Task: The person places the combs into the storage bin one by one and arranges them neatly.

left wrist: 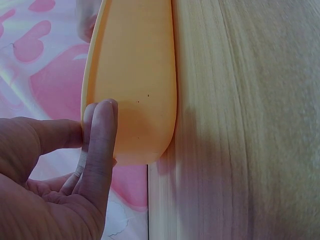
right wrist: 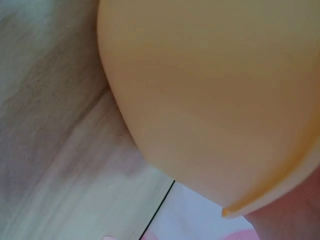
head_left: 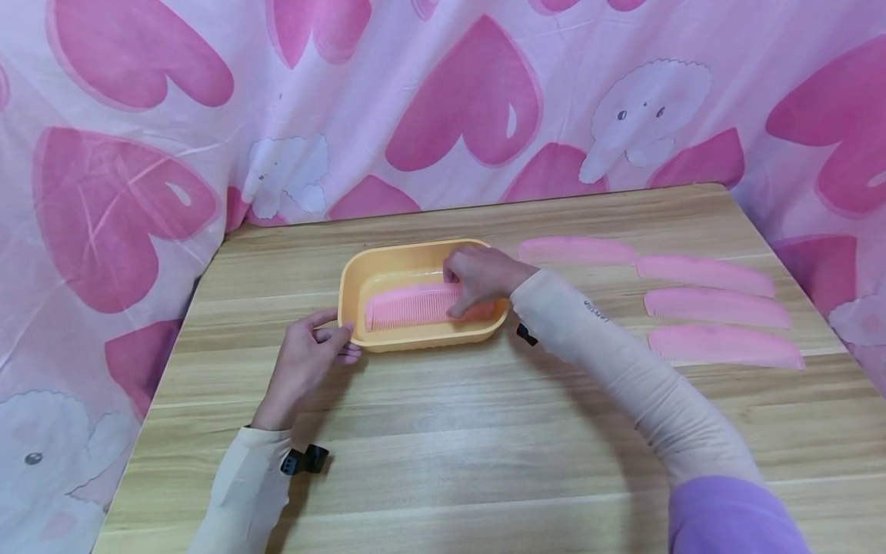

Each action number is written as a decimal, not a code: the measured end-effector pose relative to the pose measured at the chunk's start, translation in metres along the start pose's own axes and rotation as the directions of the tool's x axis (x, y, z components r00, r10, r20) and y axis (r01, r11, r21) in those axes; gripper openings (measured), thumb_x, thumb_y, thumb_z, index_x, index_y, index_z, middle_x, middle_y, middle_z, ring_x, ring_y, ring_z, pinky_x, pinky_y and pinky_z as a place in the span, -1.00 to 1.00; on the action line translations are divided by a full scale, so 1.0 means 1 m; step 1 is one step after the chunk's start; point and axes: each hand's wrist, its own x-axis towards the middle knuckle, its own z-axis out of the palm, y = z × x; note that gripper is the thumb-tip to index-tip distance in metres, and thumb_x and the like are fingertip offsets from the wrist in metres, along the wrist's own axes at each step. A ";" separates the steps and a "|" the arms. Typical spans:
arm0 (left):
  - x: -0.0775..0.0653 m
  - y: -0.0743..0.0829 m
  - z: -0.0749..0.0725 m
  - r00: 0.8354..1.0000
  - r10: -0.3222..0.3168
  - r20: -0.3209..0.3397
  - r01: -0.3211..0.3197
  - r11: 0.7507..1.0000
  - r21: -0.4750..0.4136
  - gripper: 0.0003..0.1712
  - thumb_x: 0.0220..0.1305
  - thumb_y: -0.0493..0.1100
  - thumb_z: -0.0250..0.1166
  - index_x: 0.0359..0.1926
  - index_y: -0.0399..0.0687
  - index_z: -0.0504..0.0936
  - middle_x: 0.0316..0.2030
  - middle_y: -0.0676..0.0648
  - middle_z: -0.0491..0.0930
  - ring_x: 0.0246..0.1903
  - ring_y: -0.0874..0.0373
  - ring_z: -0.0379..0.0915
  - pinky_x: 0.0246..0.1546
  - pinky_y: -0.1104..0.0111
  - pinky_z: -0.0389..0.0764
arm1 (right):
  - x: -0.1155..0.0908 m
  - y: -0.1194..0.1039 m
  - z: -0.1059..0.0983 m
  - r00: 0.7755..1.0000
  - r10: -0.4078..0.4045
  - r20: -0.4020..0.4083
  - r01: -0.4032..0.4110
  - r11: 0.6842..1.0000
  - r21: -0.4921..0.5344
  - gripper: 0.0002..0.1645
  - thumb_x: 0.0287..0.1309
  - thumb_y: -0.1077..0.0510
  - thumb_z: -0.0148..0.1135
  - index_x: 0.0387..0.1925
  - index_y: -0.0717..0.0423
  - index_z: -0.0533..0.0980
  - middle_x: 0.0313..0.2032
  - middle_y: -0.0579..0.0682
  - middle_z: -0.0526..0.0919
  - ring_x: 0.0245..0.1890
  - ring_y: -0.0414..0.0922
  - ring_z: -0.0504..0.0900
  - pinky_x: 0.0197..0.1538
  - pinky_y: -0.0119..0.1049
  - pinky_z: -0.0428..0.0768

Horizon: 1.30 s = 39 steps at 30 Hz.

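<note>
A pink comb (head_left: 411, 306) lies inside the yellow-orange plastic basin (head_left: 422, 340), teeth toward the near side. My right hand (head_left: 484, 273) reaches over the basin's right end and grips the comb's right part between thumb and fingers, hiding some of it. At the basin's near left corner, my left hand (head_left: 311, 350) pinches the rim. The left wrist view shows that hand (left wrist: 75, 170) with its fingers against the basin's outer wall (left wrist: 137, 75). In the right wrist view the basin wall (right wrist: 200, 100) fills most of the picture, and the right hand is mostly hidden.
Several more pink combs lie on the wooden table (head_left: 443, 446) to the right: one comb (head_left: 574, 250) at the back, others, such as the nearest comb (head_left: 727, 346), stacked in a column beside my right forearm. A pink heart-patterned curtain (head_left: 457, 100) hangs behind the table.
</note>
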 end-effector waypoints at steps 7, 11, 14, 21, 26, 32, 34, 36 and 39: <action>0.000 -0.001 0.000 1.000 0.004 0.001 -0.004 1.000 -0.012 -0.40 0.47 -0.24 0.21 0.42 -0.40 0.29 -0.27 -0.29 0.73 -0.41 0.15 0.72 -0.23 0.29 0.81 | 0.003 0.002 0.006 1.000 -0.020 -0.004 0.020 0.999 -0.028 -0.48 -0.22 -0.13 0.66 -0.40 0.13 0.60 -0.47 -0.07 0.51 -0.37 -0.13 0.40 -0.33 -0.32 0.43; 0.000 -0.001 0.000 1.000 0.012 0.001 -0.012 1.000 -0.015 -0.41 0.47 -0.25 0.21 0.41 -0.41 0.30 -0.30 -0.27 0.73 -0.42 0.16 0.72 -0.24 0.30 0.81 | 0.002 0.002 0.007 1.000 -0.016 -0.007 0.015 0.999 -0.028 -0.50 -0.21 -0.13 0.66 -0.42 0.10 0.59 -0.49 -0.10 0.50 -0.39 -0.14 0.40 -0.35 -0.34 0.40; 0.000 -0.001 0.001 1.000 0.013 0.000 -0.013 1.000 -0.016 -0.42 0.47 -0.26 0.21 0.40 -0.42 0.30 -0.30 -0.26 0.73 -0.42 0.15 0.72 -0.25 0.30 0.81 | 0.001 0.002 0.007 1.000 -0.017 -0.006 0.016 0.999 -0.030 -0.51 -0.19 -0.14 0.65 -0.42 0.11 0.60 -0.49 -0.10 0.50 -0.39 -0.14 0.40 -0.36 -0.33 0.40; 0.000 -0.001 0.001 1.000 0.014 -0.002 -0.014 1.000 -0.012 -0.41 0.48 -0.26 0.21 0.41 -0.41 0.30 -0.30 -0.26 0.73 -0.41 0.16 0.72 -0.25 0.31 0.81 | -0.003 0.000 0.005 1.000 -0.015 0.016 0.016 0.999 -0.050 -0.48 -0.10 -0.16 0.62 -0.28 0.14 0.65 -0.36 -0.06 0.56 -0.28 -0.10 0.45 -0.25 -0.30 0.49; 0.000 -0.002 0.001 1.000 0.019 -0.003 -0.019 1.000 -0.012 -0.43 0.47 -0.26 0.20 0.40 -0.42 0.31 -0.31 -0.26 0.73 -0.43 0.17 0.71 -0.26 0.30 0.81 | -0.010 -0.001 0.000 1.000 -0.011 0.026 0.011 1.000 -0.013 -0.37 -0.02 -0.16 0.58 -0.06 0.20 0.64 -0.11 0.01 0.61 -0.09 -0.08 0.52 -0.02 -0.26 0.60; -0.002 -0.002 0.000 1.000 0.023 0.002 -0.023 1.000 -0.020 -0.42 0.47 -0.26 0.21 0.40 -0.42 0.31 -0.29 -0.28 0.73 -0.42 0.16 0.72 -0.24 0.29 0.81 | -0.023 0.002 -0.015 0.999 0.034 -0.009 -0.033 0.996 0.082 -0.26 0.04 -0.09 0.57 0.14 0.24 0.56 0.15 0.03 0.55 0.08 -0.01 0.55 0.22 -0.17 0.59; -0.002 -0.002 0.000 1.000 0.024 0.003 -0.024 0.999 -0.022 -0.42 0.47 -0.26 0.21 0.40 -0.42 0.31 -0.29 -0.28 0.73 -0.42 0.17 0.71 -0.24 0.29 0.81 | -0.028 0.006 -0.021 0.999 0.023 -0.033 -0.020 0.997 0.077 -0.28 0.04 -0.07 0.57 0.13 0.26 0.57 0.14 0.06 0.56 0.09 0.02 0.56 0.23 -0.14 0.59; -0.002 -0.002 0.000 1.000 0.022 0.002 -0.022 0.999 -0.023 -0.41 0.47 -0.26 0.21 0.40 -0.42 0.31 -0.29 -0.28 0.73 -0.42 0.17 0.71 -0.24 0.29 0.81 | -0.033 0.010 -0.028 0.998 0.009 -0.057 -0.005 0.997 0.071 -0.29 0.03 -0.05 0.58 0.12 0.29 0.59 0.13 0.09 0.57 0.08 0.04 0.57 0.22 -0.11 0.59; -0.001 -0.002 0.000 1.000 0.022 0.000 -0.022 1.000 -0.013 -0.42 0.47 -0.25 0.21 0.40 -0.42 0.31 -0.31 -0.25 0.73 -0.43 0.17 0.71 -0.24 0.30 0.81 | -0.041 0.018 -0.036 0.995 -0.009 -0.097 0.016 0.997 0.073 -0.31 0.03 -0.03 0.58 0.10 0.31 0.60 0.12 0.14 0.59 0.08 0.07 0.59 0.23 -0.08 0.59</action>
